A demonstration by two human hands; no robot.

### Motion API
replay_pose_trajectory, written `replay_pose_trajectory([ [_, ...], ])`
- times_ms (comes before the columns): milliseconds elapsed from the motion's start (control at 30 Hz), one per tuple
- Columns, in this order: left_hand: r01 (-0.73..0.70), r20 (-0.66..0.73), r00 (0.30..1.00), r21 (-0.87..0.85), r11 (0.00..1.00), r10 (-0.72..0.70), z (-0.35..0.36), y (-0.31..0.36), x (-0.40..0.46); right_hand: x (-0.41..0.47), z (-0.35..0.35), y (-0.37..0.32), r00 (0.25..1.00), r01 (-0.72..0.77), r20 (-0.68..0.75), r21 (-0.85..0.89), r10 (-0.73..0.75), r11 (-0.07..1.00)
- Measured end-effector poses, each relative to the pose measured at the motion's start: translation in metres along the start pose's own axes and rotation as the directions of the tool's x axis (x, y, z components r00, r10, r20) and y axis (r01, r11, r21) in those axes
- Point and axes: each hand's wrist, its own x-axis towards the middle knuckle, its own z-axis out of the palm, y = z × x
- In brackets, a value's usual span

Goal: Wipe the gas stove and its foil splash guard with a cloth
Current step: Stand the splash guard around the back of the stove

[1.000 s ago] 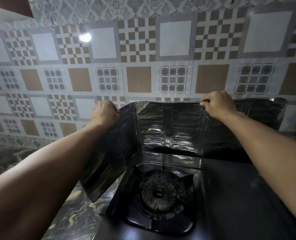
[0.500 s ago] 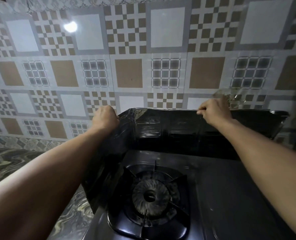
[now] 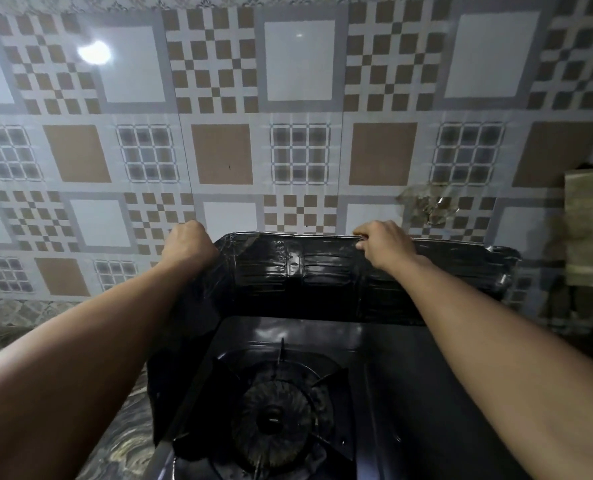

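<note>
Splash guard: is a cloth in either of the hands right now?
No: the left hand and right hand both grip the top edge of the foil splash guard bare, and no cloth shows anywhere.

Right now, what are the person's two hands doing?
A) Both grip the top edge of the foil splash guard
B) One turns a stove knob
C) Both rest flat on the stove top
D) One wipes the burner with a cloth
A: the left hand and the right hand both curl over the top edge of the foil splash guard behind the stove; no cloth is in view.
</note>
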Motion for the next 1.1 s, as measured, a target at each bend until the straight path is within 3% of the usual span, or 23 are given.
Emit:
replay_pose_trajectory([
  [100, 0.010, 0.015, 1.000, 0.000, 1.000, -0.010, 0.000, -0.004, 0.007, 0.000, -0.003, 0.011, 1.000, -0.018, -0.021, 0.011, 0.019, 1.000],
  [200, 0.016, 0.011, 1.000, 0.018, 1.000, -0.017, 0.000, -0.009, 0.011, -0.004, -0.013, 0.031, 0.987, -0.130, -0.092, -0.012, 0.129, 0.991],
  [367, 0.024, -0.003, 1.000, 0.034, 0.999, -0.024, 0.000, -0.009, 0.013, -0.012, -0.034, 0.081, 0.895, -0.335, -0.319, -0.018, 0.313, 0.942],
  [500, 0.035, -0.002, 0.999, 0.041, 0.999, -0.035, 0.002, -0.005, 0.015, -0.020, -0.039, 0.118, 0.849, -0.449, -0.334, -0.048, 0.409, 0.892],
  [733, 0.042, 0.004, 0.999, 0.036, 0.998, -0.042, 0.006, -0.004, 0.017, -0.025, -0.042, 0.150, 0.922, -0.367, -0.214, -0.211, 0.324, 0.906],
  [1100, 0.044, -0.006, 0.999, 0.027, 0.999, -0.043, 0.005, -0.008, 0.021, -0.015, -0.044, 0.157, 0.941, -0.304, -0.204, -0.166, 0.269, 0.938],
])
